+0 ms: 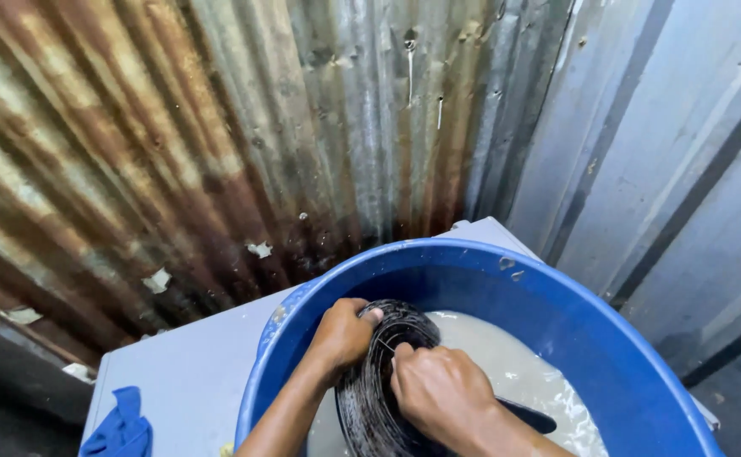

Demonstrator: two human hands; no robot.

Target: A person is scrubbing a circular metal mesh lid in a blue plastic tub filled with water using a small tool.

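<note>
From the head camera, a large round blue plastic basin (573,330) stood on a pale grey flat worktop (193,372) and held cloudy, whitish soapy water (514,372) that filled its lower part. In the water, standing on edge, sat a round black wire-mesh fan guard (370,398), its lower part dipped below the surface and its upper rim risen above it.

The left hand (343,334) was clenched over the guard's upper left rim, thumb across the top of the wires. The right hand (438,391) lay curled against the guard's right face, fingertips (403,349) pressed into the mesh near the top; whether it pinched the wires or merely pressed on them could not be told. Both forearms came up from the lower edge of the view into the basin. A dark flat piece (527,417) showed just beyond the right wrist, partly in the water.

The basin's near left wall stood close beside the left forearm, while the water lay open to the right of the guard. A crumpled blue cloth (121,427) lay on the worktop's left edge, well apart from the basin. Behind the worktop rose a rusted corrugated metal wall (176,144), with a grey ribbed metal wall (675,152) to the right, both close around the basin's far side.
</note>
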